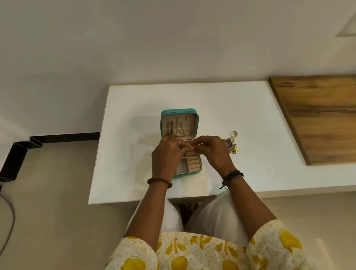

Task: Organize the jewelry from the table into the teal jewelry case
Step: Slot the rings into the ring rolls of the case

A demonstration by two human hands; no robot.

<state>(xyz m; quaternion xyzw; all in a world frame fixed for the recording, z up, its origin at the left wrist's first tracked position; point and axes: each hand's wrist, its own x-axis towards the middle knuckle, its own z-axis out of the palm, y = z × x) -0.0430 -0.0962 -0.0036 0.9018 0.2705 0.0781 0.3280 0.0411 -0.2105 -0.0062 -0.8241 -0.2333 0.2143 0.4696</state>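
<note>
Teal square jewelry case (179, 112) lay open beneath both hands, left hand (166, 156) and right hand (214, 151) pinching something tiny (unidentifiable); gold rings (233, 134) sat right.

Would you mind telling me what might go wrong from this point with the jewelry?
1. Both hands meet above the open teal jewelry case, seemingly pinching something tiny; it may slip onto the white table.
2. The right hand's wrist hovers beside the loose pile of gold rings and earrings; it might scatter them.
</note>
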